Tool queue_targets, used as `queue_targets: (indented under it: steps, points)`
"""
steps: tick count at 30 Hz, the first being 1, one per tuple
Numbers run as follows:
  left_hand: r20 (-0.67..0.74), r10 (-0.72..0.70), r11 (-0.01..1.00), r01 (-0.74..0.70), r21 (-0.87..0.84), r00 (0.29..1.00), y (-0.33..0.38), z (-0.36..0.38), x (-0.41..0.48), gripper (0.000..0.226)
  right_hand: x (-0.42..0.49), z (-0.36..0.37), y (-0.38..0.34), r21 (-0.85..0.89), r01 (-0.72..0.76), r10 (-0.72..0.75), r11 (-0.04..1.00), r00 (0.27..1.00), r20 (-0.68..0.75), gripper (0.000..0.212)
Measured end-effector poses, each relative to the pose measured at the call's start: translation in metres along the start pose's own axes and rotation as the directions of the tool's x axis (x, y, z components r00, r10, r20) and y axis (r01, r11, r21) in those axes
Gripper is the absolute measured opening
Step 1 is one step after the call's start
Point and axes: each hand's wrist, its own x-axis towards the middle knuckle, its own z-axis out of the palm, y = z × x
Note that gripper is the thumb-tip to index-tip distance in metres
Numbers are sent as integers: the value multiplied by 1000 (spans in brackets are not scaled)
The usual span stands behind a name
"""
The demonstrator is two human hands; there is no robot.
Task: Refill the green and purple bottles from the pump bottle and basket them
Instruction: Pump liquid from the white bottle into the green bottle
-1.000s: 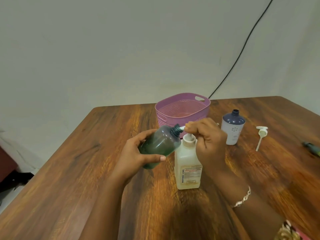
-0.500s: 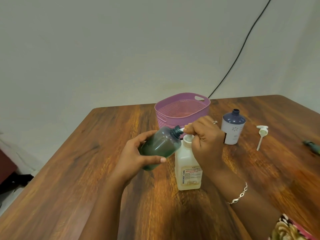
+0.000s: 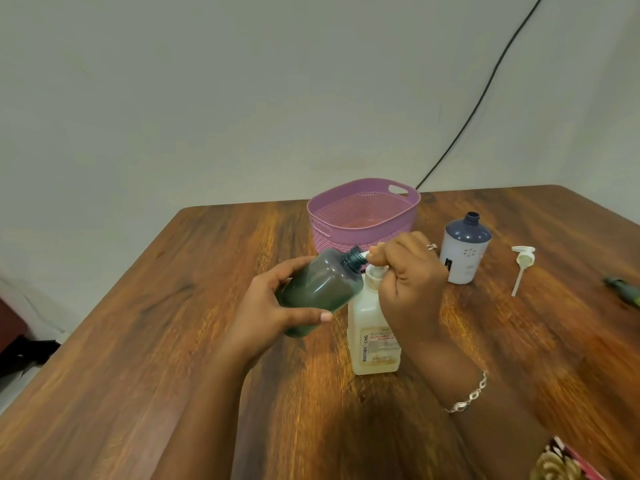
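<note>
My left hand grips the green bottle, tilted with its open neck against the white nozzle of the pump bottle. That pale pump bottle stands upright on the wooden table. My right hand is curled over its pump head, mostly hiding it. The purple bottle stands uncapped at the right, apart from both hands. Behind the hands stands the pink basket, with nothing visible in it.
A loose white pump cap with its tube lies right of the purple bottle. A dark green object lies near the table's right edge. A black cable runs down the wall behind the basket.
My right hand has risen slightly with the pump head. The green bottle stays tilted at the nozzle. The view has shifted a little.
</note>
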Motion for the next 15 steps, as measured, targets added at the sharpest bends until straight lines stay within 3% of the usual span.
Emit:
queue_targets:
  steps: [6, 9, 15]
  points:
    - [-5, -14, 1000, 14, -3, 1000, 1, -1, -1, 80, 14, -5, 2, 80, -20, 18, 997, 999, 29, 29]
    - [-16, 1, 1000, -1, -7, 1000, 2, -2, 0, 82, 22, -3, -3, -8, 15, -15, 1000, 997, 75, 22]
    - [-8, -11, 1000, 11, -1, 1000, -4, 2, -1, 80, -7, 6, 1, -64, 8, -8, 998, 1000, -12, 24]
